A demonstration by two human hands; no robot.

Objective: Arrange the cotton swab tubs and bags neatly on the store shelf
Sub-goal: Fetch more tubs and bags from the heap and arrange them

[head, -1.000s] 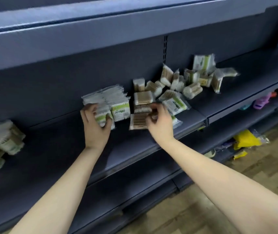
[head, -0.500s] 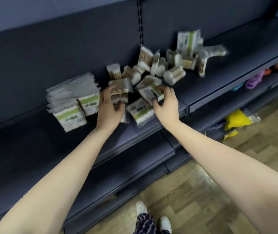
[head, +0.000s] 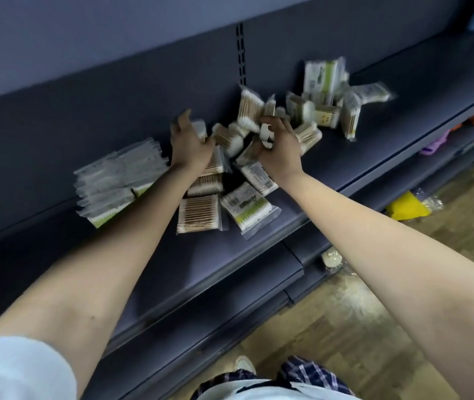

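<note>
So both hands are buried in the messy pile of cotton swab bags mid-frame on the dark shelf. The left hand has its fingers out straight, touching the loose packs. The right hand looks curled round a white pack, but it's blurry. They're close, not touching. A neat stack of bags sits left of centre, beside the left wrist.
</note>
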